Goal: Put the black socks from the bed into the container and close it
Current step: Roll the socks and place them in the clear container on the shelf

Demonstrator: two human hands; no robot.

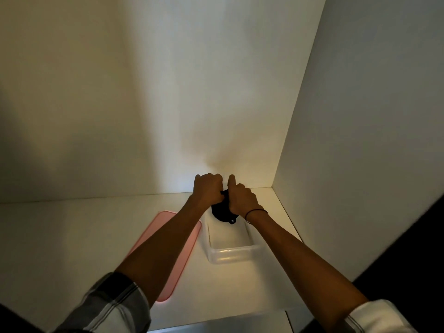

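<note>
A bundle of black socks [222,212] hangs between both my hands, just above the far end of a clear plastic container [230,254]. My left hand [207,187] grips the socks from the left, fingers curled. My right hand [241,195] grips them from the right, and a thin dark band circles its wrist. The container stands open on a white shelf [72,236]; its inside looks bare. A pink lid [165,248] lies flat on the shelf to the container's left, partly hidden under my left forearm.
The white shelf is enclosed by a white back wall [168,92] and a white side panel [360,140] close on the right. A dark area lies beyond the panel at lower right. The shelf's front edge runs along the bottom.
</note>
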